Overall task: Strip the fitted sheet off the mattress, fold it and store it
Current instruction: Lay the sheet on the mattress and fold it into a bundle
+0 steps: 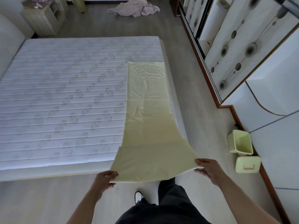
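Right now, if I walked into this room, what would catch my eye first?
Probably the pale yellow sheet, folded into a long strip along the right side of the bare quilted mattress, its near corners held by the left hand and right hand. Then the pink cloth heap on the far floor.

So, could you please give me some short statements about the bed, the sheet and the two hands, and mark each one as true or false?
1. The yellow sheet is folded into a long strip that lies along the right side of the mattress. True.
2. Only the right hand holds the sheet. False: the left hand grips the other near corner too.
3. The far end of the sheet lies flat on the mattress. True.
4. The pink cloth lies on the mattress. False: it lies on the floor beyond the bed.
5. Two pale green bins stand on the floor by the wardrobe. True.
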